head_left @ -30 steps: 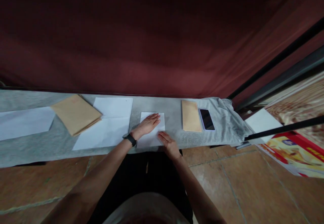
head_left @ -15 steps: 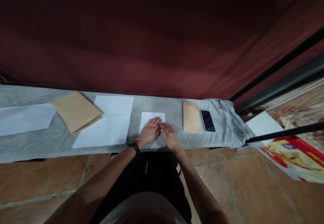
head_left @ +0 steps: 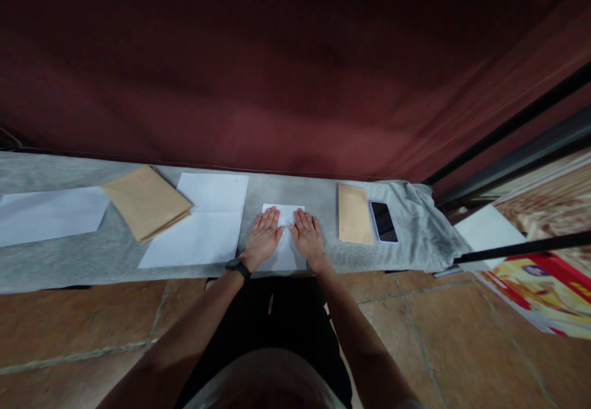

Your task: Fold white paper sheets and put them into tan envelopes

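Observation:
A folded white sheet of paper [head_left: 287, 255] lies in front of me on the grey cloth. My left hand [head_left: 265, 234] rests flat on its left side, fingers stretched out and pointing away from me. On the right side of the same sheet lies my right hand [head_left: 307, 235], also flat with its fingers extended. The two thumbs point at each other with a small gap between them. Both palms cover much of the paper's middle, while its far edge and near part show.
Left of my hands lie a creased white sheet [head_left: 203, 236], brown envelopes [head_left: 145, 202] overlapping it, and more white paper [head_left: 50, 215]. To the right are a brown envelope [head_left: 354, 214] and a phone [head_left: 383, 222]. A printed box [head_left: 545, 292] stands beyond the bench's right end.
My hands were close together at the middle of the sheet. They have moved apart to its two sides and now lie flat. The whole view has shifted slightly.

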A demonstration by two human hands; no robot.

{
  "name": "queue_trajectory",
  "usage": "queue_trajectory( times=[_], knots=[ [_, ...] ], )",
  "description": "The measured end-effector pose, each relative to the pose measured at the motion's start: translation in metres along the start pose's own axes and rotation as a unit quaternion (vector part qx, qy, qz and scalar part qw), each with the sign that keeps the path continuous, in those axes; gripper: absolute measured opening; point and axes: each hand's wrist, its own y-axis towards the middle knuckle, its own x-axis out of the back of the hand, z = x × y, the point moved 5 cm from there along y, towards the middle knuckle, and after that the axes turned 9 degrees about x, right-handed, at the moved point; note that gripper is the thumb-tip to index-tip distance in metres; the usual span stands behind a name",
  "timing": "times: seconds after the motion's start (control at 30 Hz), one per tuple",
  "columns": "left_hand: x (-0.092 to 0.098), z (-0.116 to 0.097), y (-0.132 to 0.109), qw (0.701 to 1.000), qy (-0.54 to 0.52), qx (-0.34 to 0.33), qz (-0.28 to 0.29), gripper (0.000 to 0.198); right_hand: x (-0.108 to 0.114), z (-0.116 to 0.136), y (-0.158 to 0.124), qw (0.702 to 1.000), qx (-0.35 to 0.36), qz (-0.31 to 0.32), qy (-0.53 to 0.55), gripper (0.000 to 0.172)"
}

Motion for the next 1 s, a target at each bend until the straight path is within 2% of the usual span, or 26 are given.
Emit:
queue_trajectory(
  times=[0.13,0.23,0.37,0.47,0.63,0.77,0.9,1.0],
  knots=[
    [0.004,0.002,-0.01,1.0,0.009,0.014,0.0,0.063,0.004,-0.008,0.003,0.999,0.001,-0.032,0.004,0.051],
    [0.007,-0.004,-0.034,1.0,0.017,0.002,0.004,0.061,0.005,-0.013,0.01,1.0,-0.004,-0.025,0.002,0.048],
    [0.008,-0.03,-0.074,0.996,0.024,-0.08,0.036,0.054,0.006,-0.014,0.029,1.0,-0.001,0.0,0.0,0.046],
    [0.01,-0.045,-0.09,0.989,0.022,-0.135,0.063,0.053,0.01,-0.014,0.047,1.0,-0.011,0.023,-0.006,0.043],
    [0.015,-0.046,-0.09,0.982,0.026,-0.165,0.086,0.05,0.021,-0.022,0.072,0.996,-0.055,0.066,0.004,0.038],
    [0.022,-0.044,-0.088,0.979,0.034,-0.18,0.086,0.051,0.026,-0.031,0.082,0.994,-0.079,0.07,0.038,0.023],
    [0.034,-0.041,-0.086,0.975,0.04,-0.205,0.073,0.059,0.029,-0.04,0.082,0.987,-0.112,0.057,0.105,0.018],
    [0.046,-0.029,-0.078,0.974,0.039,-0.214,0.07,0.06,0.035,-0.05,0.071,0.974,-0.154,0.028,0.165,0.018]
  ],
)
